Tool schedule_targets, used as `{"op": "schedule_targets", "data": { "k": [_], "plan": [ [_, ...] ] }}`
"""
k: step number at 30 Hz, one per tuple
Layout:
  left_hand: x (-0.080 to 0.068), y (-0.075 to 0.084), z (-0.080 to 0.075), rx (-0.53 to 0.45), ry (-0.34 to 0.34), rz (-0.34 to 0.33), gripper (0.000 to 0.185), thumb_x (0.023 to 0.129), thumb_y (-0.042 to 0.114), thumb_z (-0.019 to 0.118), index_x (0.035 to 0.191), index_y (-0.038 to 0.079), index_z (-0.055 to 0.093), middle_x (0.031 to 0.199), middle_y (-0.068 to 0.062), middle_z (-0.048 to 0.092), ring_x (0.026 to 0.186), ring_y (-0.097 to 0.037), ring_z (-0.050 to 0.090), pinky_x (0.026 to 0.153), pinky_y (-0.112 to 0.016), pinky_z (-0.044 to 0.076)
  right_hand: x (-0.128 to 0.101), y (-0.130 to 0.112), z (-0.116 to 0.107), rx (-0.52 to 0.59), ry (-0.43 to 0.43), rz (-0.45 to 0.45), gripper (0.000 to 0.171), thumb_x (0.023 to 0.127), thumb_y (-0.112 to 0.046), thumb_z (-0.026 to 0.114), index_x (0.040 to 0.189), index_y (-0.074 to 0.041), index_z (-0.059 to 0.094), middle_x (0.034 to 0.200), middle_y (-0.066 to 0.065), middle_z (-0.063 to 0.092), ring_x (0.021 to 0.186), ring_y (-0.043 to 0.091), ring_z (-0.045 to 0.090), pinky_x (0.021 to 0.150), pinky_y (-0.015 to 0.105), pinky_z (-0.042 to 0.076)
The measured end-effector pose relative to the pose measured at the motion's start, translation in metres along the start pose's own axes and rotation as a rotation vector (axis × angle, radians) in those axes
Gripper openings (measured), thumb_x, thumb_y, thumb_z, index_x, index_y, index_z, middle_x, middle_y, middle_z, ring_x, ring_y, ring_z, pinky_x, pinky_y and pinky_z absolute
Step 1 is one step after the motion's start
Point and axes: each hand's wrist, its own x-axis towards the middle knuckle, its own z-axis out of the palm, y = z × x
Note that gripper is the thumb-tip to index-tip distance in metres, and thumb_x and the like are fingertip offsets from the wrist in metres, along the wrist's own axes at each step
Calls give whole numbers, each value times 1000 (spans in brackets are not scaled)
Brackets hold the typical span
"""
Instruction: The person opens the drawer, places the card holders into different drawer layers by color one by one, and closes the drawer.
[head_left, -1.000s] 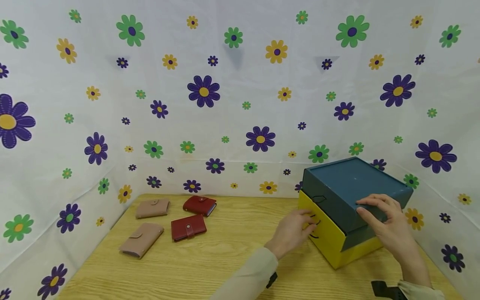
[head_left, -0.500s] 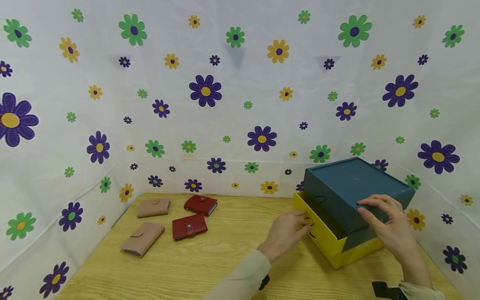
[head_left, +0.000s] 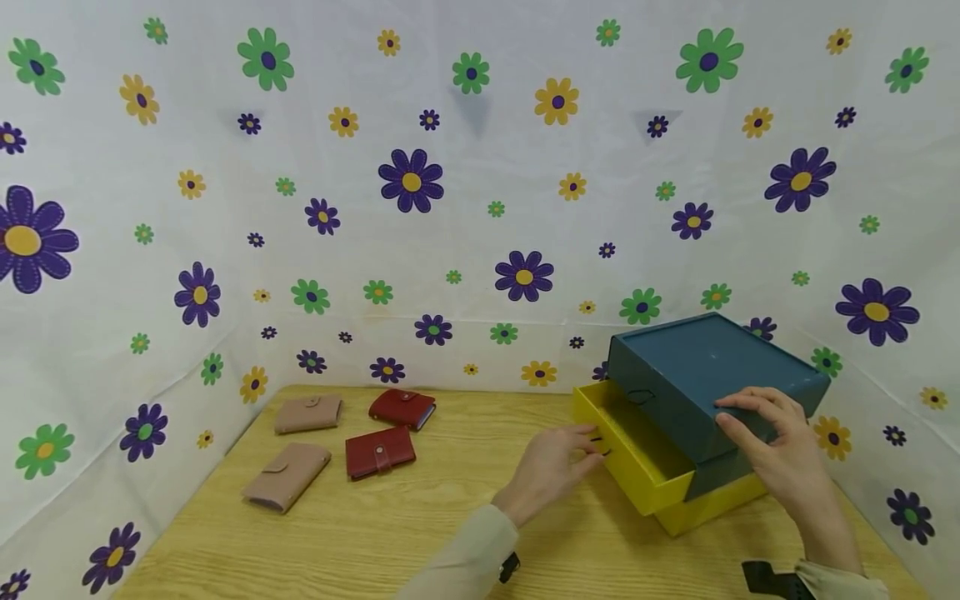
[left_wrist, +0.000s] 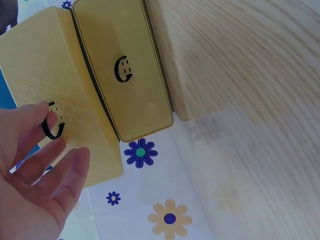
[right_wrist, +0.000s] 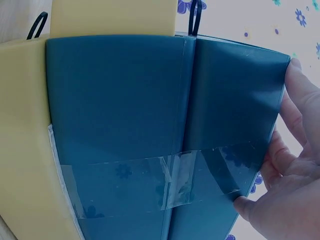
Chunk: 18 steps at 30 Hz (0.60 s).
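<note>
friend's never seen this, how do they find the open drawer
At the wood-grain table's right stands a blue-and-yellow stack. The open drawer is its yellow middle tier. It alone juts out, unlike the blue box above and yellow box below.

Right hand: Fingers and thumb of the right hand spread along the outer edge of a blue panel, the thumb touching it lower down.
Blue panels: The narrower outer panel meets a wider inner panel along a seam.
Clear tape: A wrinkled strip bridges that seam, crossing both panels.
Yellow sections: One yellow side adjoins the wider panel at left; another yellow piece juts past its upper end.
Black loops: One stands at upper left, another beside the seam's top.
Backdrop: Flower-print sheeting at upper right.
</note>
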Motion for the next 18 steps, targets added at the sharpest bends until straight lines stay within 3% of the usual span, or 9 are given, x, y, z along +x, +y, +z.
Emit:
{"op": "schedule_targets", "data": {
  "k": [10,18],
  "plan": [
    [-8,-10,-9,50,9,32,16,93,29,67,98,18,78,132,1,64,119,-17,63,100,-32,50,0,-2,4,5,20,-9,23,96,-16,64,110,1,66,115,-28,41,127,27,25,98,73,19],
    [-11,-13,-19,48,-29,20,14,94,28,66,99,20,77,134,2,62,120,-17,62,102,-33,49,0,-4,4,10,27,8,24,96,-17,64,111,2,66,115,-25,41,127,34,24,98,73,19]
  ]
}}
